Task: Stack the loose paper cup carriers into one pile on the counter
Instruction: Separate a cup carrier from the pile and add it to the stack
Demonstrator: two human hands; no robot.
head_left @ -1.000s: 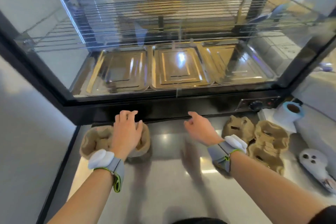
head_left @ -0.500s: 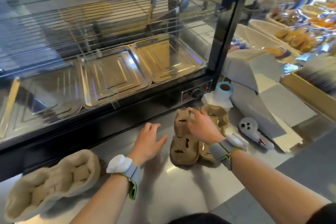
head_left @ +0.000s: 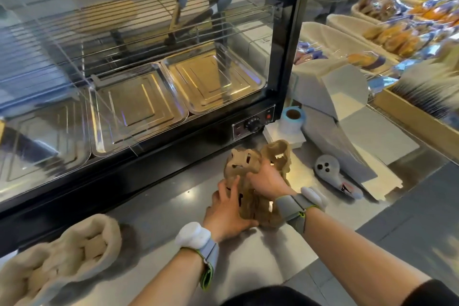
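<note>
Brown pulp cup carriers (head_left: 244, 167) are bunched together on the steel counter (head_left: 280, 253), just in front of the display case. My right hand (head_left: 267, 177) grips them from the top and right side. My left hand (head_left: 227, 208) clasps their lower left edge. One more carrier (head_left: 279, 154) stands tilted behind my right hand, touching the bunch. A pale stack of carriers (head_left: 64, 258) lies on its side at the lower left, far from both hands.
The glass warming case (head_left: 139, 97) with metal trays rises right behind the carriers; its control panel (head_left: 252, 124) faces me. A blue-rimmed tape roll (head_left: 293, 118), a grey handheld scanner (head_left: 330, 172) and white folded boxes (head_left: 347, 117) lie to the right.
My view has swung right. My left hand left the pale stack at the left and joined my right hand on the brown carriers, which are now gathered and partly lifted.
</note>
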